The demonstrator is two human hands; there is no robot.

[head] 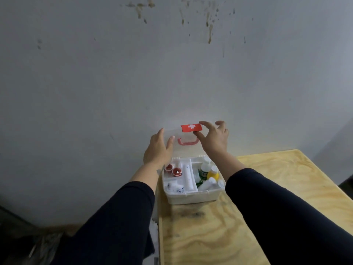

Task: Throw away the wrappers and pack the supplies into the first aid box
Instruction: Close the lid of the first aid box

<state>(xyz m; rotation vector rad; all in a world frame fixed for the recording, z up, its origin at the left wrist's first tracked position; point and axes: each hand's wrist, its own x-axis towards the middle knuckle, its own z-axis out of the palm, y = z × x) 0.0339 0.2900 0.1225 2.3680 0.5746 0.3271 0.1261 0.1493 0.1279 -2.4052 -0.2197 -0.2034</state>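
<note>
Both hands hold the see-through lid (184, 139) of the first aid box (193, 196) up: left hand (157, 150) grips its side, right hand (214, 137) pinches the red latch (191, 127).

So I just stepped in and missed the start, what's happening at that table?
A person is at a first aid box that sits open on a wooden table. Both hands are up on the raised clear lid: the left hand on its left edge, the right hand pinching the red latch at the top. The tray is already packed with tape rolls, bandage rolls and small bottles. It looks like closing comes next.
</note>
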